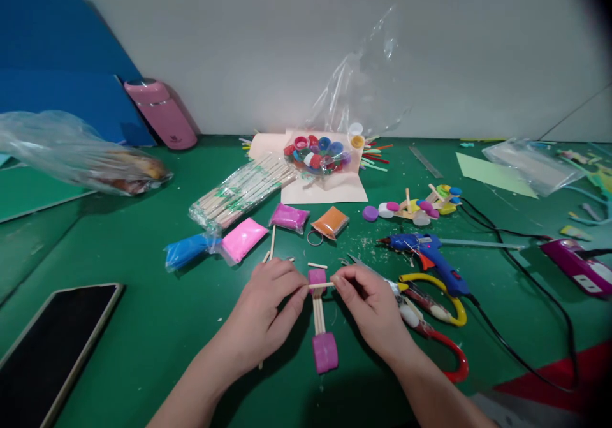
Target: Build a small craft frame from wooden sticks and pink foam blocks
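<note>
A short wooden stick [320, 286] is pinched at its left end by my left hand [270, 310] and at its right end by my right hand [370, 307]. It lies crosswise over a piece made of parallel wooden sticks [319, 315] joining two purple blocks, a far purple block [316, 277] and a near purple block [325, 353]. Whether the held stick touches the far block I cannot tell. Just beyond lies a loose short stick piece [317, 265]. More sticks [272, 243] lie partly hidden behind my left hand.
Right of my right hand lie a tool with yellow and red loop handles [452, 345] and a blue glue gun [425, 249] with a black cord. Clay packets [245, 240], bagged sticks [243, 192] and bottle caps [318, 154] are farther back. A phone [52, 345] lies left.
</note>
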A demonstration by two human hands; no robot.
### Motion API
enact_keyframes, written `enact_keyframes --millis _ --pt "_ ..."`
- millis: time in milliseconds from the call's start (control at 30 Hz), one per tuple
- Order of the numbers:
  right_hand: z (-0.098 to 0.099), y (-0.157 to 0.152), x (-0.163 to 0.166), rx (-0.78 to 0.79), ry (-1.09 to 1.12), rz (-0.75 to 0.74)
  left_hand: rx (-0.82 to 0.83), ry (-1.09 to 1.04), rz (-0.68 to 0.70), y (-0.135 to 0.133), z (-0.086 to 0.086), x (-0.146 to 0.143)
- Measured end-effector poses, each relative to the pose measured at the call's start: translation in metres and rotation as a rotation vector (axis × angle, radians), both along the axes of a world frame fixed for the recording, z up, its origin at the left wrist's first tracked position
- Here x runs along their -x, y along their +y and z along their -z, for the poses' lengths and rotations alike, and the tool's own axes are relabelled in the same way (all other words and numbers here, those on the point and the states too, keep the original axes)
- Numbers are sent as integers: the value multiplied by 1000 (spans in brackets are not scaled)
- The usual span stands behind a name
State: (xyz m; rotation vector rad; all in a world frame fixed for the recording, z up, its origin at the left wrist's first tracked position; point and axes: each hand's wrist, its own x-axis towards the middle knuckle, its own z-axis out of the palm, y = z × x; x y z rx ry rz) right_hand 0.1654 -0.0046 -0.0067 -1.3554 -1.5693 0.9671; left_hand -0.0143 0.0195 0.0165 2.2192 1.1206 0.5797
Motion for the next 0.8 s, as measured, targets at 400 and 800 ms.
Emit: enact_keyframes --millis 400,800 --pt "-1 1 1 5 3 -4 3 -3 2 -1 1 1" --pt "-1 2 1 4 2 -6 0 0 4 1 1 0"
